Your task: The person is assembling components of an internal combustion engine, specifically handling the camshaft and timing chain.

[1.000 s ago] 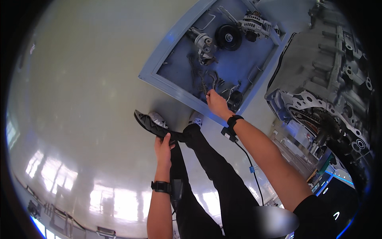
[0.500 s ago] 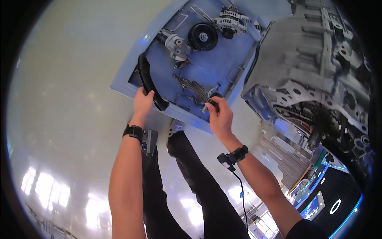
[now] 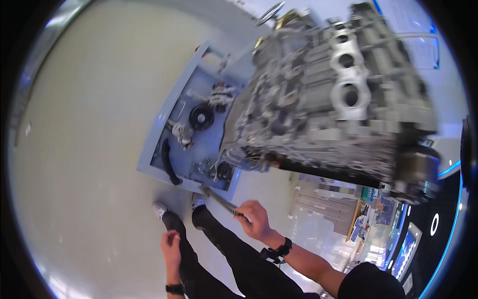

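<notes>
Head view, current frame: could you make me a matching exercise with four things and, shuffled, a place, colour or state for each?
Things
1. Chain
2. Curved black part
3. Pulley
4. Engine block

Descriptions
A. Silver-grey
B. At the near left corner of the blue tray
C. Gripped in the right hand
D. Round and black, with a pale centre

Pairs: 1-C, 2-B, 3-D, 4-A

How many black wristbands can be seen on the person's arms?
2. The left wristband circles the wrist below the left hand; the right wristband, the wrist of the right hand, which holds a chain. None seems hidden.
</notes>
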Demonstrator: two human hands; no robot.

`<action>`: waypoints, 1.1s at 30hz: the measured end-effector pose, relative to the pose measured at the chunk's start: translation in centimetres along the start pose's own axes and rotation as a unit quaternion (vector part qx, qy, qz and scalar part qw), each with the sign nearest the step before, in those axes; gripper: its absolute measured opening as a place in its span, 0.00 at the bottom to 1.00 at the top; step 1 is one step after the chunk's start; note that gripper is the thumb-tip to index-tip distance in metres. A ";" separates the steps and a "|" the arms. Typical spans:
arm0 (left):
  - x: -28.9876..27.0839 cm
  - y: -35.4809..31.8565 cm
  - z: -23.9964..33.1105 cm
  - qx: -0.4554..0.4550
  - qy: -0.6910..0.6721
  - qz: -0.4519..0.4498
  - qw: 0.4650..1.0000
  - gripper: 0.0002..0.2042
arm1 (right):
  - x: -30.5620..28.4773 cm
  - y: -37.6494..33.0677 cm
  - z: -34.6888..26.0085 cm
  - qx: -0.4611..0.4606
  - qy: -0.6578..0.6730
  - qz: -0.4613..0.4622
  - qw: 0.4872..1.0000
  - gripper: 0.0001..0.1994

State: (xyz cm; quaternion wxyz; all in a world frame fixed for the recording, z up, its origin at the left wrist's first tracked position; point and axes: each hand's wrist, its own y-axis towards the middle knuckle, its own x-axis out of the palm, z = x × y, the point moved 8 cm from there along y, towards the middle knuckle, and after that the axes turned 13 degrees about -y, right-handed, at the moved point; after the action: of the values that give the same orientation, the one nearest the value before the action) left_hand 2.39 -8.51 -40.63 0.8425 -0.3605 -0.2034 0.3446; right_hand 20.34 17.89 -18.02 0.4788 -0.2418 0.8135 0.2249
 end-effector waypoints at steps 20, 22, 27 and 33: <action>15.6 -16.6 26.9 0.256 0.152 -0.147 0.943 0.30 | -31.7 3.2 -20.0 -0.201 0.043 0.114 0.972 0.12; 16.8 -15.9 26.0 0.102 0.029 -0.167 0.980 0.32 | -34.0 2.5 -21.1 -0.190 0.025 0.153 0.970 0.12; 19.9 -18.4 25.4 -0.163 -0.205 -0.262 0.929 0.16 | -37.0 1.1 -21.1 -0.158 0.027 0.195 0.968 0.13; 22.1 -17.3 22.6 -0.252 -0.180 -0.246 0.918 0.12 | -39.3 -1.4 -20.3 -0.159 0.046 0.192 0.967 0.14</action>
State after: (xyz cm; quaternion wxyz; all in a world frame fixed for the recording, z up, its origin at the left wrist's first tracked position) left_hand 11.57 9.43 -10.77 0.7312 -0.4311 -0.5142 0.1227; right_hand 24.23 11.68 25.68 0.3443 -0.1642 0.8193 0.4281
